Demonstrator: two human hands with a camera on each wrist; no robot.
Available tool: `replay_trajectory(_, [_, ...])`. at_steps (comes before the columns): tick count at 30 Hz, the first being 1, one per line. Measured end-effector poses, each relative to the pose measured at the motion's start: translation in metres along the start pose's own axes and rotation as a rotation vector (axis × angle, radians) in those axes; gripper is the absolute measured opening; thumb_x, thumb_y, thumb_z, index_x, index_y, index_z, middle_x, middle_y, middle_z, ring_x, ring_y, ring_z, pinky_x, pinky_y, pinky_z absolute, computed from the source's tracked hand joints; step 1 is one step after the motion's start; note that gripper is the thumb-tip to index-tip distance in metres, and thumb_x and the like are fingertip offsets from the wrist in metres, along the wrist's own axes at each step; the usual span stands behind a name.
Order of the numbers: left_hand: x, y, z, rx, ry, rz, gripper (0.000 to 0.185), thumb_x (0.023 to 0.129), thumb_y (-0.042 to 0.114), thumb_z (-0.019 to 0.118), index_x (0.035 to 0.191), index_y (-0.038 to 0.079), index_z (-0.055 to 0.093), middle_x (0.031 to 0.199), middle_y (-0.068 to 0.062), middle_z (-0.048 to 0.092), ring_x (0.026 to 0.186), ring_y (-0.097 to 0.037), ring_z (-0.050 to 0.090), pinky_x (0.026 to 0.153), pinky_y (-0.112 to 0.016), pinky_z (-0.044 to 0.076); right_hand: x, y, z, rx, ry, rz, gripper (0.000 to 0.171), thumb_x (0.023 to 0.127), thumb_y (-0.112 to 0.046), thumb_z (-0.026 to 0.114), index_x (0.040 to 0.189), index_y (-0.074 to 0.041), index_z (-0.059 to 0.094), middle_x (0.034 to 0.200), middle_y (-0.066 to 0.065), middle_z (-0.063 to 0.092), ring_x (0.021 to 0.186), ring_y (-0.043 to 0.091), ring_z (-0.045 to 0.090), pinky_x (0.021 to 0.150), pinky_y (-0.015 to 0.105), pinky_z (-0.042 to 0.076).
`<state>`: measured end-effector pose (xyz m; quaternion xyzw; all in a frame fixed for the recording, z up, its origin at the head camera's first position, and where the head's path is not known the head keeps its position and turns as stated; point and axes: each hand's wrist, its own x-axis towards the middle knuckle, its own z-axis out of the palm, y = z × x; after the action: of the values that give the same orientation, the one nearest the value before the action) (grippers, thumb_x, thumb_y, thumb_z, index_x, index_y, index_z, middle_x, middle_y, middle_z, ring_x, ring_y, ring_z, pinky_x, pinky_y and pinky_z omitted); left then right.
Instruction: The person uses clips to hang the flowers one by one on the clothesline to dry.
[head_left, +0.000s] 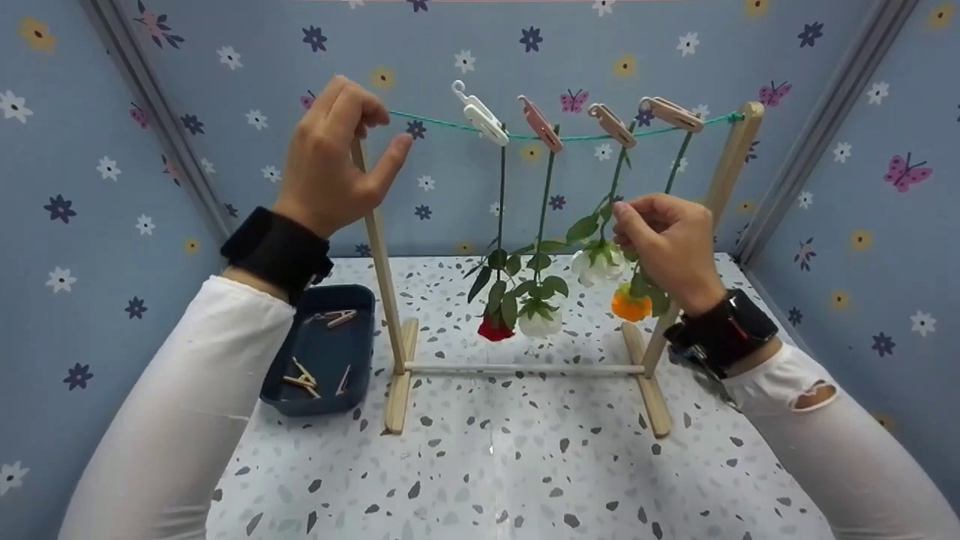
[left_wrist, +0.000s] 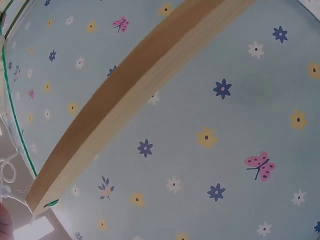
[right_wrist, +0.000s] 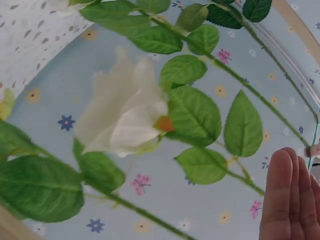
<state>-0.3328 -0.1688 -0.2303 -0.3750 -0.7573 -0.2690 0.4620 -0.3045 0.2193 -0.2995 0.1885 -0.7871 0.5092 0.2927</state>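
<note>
My left hand (head_left: 337, 161) is raised at the top of the left wooden post (head_left: 386, 285), near the green cord (head_left: 435, 120), thumb apart and nothing held. Just a fingertip (left_wrist: 5, 222) of it shows in the left wrist view. My right hand (head_left: 671, 244) is beside the stem and leaves of a hanging white rose (head_left: 598, 264); its fingers (right_wrist: 280, 195) look fairly straight in the right wrist view, overlapping that stem. A tan clothespin (head_left: 613, 125) fastens this rose upside down to the cord. An orange flower (head_left: 630, 304) hangs partly behind my right hand.
Left along the cord hang a red rose (head_left: 496, 328) and another white rose (head_left: 540, 321), under a white clothespin (head_left: 480, 112) and a pink clothespin (head_left: 540, 124). A dark blue tray (head_left: 315, 405) with loose clothespins stands left of the rack. Flowered walls enclose the speckled table (head_left: 487, 465).
</note>
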Motion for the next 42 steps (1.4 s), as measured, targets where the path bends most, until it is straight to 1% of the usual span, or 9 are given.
replay_trajectory(4, [-0.028, -0.002, -0.004, 0.007, -0.078, 0.018, 0.028, 0.102, 0.016, 0.07, 0.084, -0.001, 0.058, 0.076, -0.019, 0.056, 0.066, -0.026, 0.05, 0.064, -0.026, 0.038, -0.011, 0.016, -0.018, -0.05, 0.0, 0.028, 0.014, 0.101, -0.003, 0.074, 0.092, 0.006, 0.08, 0.073, -0.01, 0.075, 0.063, 0.008, 0.072, 0.064, 0.018, 0.061])
replay_trajectory(9, [-0.065, -0.01, -0.009, 0.04, -0.227, -0.019, 0.037, 0.103, 0.019, 0.072, 0.071, 0.005, 0.059, 0.062, -0.01, 0.05, 0.056, -0.02, 0.045, 0.056, -0.03, 0.037, -0.028, 0.032, -0.031, -0.093, -0.029, 0.066, 0.013, 0.1, -0.004, 0.076, 0.092, 0.005, 0.081, 0.074, 0.0, 0.076, 0.062, 0.004, 0.069, 0.063, 0.015, 0.058])
replay_trajectory(15, [-0.107, -0.024, -0.009, 0.076, -0.421, -0.222, 0.039, 0.103, 0.02, 0.075, 0.067, 0.009, 0.063, 0.059, -0.005, 0.053, 0.055, -0.014, 0.045, 0.055, -0.031, 0.039, -0.048, 0.047, -0.038, -0.168, -0.116, -0.003, 0.012, 0.1, -0.003, 0.077, 0.09, 0.003, 0.082, 0.074, 0.016, 0.076, 0.06, 0.001, 0.066, 0.061, 0.01, 0.053])
replay_trajectory(19, [-0.131, -0.038, -0.009, 0.079, -0.631, -0.387, 0.033, 0.103, 0.024, 0.075, 0.073, 0.011, 0.069, 0.063, -0.002, 0.06, 0.056, -0.014, 0.05, 0.058, -0.032, 0.042, -0.059, 0.055, -0.039, -0.202, -0.161, -0.045, 0.011, 0.098, -0.002, 0.078, 0.089, 0.003, 0.081, 0.074, 0.015, 0.077, 0.06, 0.0, 0.066, 0.06, 0.009, 0.051])
replay_trajectory(24, [-0.162, -0.059, -0.011, 0.103, -0.99, -0.579, 0.022, 0.102, 0.028, 0.073, 0.086, 0.012, 0.075, 0.073, -0.001, 0.065, 0.063, -0.017, 0.055, 0.063, -0.035, 0.045, -0.073, 0.063, -0.039, -0.205, -0.187, -0.031, 0.01, 0.097, -0.002, 0.078, 0.088, 0.001, 0.081, 0.074, 0.011, 0.078, 0.061, 0.001, 0.068, 0.06, 0.009, 0.052])
replay_trajectory(27, [-0.183, -0.067, -0.012, 0.139, -1.183, -0.672, 0.015, 0.099, 0.023, 0.075, 0.099, 0.008, 0.08, 0.089, -0.007, 0.074, 0.075, -0.021, 0.065, 0.069, -0.041, 0.054, -0.081, 0.069, -0.04, -0.178, -0.214, 0.004, 0.011, 0.098, -0.002, 0.078, 0.088, 0.0, 0.081, 0.073, 0.011, 0.077, 0.06, 0.002, 0.069, 0.061, 0.011, 0.054])
replay_trajectory(29, [-0.198, -0.072, -0.011, 0.166, -1.264, -0.716, 0.018, 0.096, 0.015, 0.076, 0.109, 0.004, 0.081, 0.103, -0.013, 0.078, 0.086, -0.027, 0.071, 0.077, -0.047, 0.06, -0.086, 0.072, -0.041, -0.166, -0.229, 0.028, 0.011, 0.098, -0.002, 0.078, 0.089, 0.0, 0.081, 0.072, 0.011, 0.076, 0.06, 0.003, 0.068, 0.061, 0.012, 0.055])
replay_trajectory(35, [-0.231, -0.077, -0.006, 0.226, -1.317, -0.709, 0.029, 0.094, 0.001, 0.071, 0.122, -0.001, 0.078, 0.119, -0.024, 0.077, 0.106, -0.042, 0.074, 0.092, -0.059, 0.061, -0.095, 0.082, -0.04, -0.13, -0.246, 0.1, 0.009, 0.098, -0.002, 0.078, 0.092, 0.004, 0.08, 0.075, 0.017, 0.075, 0.06, -0.002, 0.066, 0.057, 0.014, 0.055])
replay_trajectory(42, [-0.246, -0.074, -0.004, 0.253, -1.326, -0.66, 0.033, 0.087, -0.004, 0.079, 0.12, -0.004, 0.078, 0.119, -0.026, 0.077, 0.11, -0.047, 0.073, 0.095, -0.061, 0.06, -0.107, 0.092, -0.037, -0.182, -0.276, 0.077, 0.016, 0.099, -0.006, 0.079, 0.083, -0.005, 0.081, 0.069, 0.006, 0.074, 0.058, 0.0, 0.063, 0.056, 0.015, 0.052])
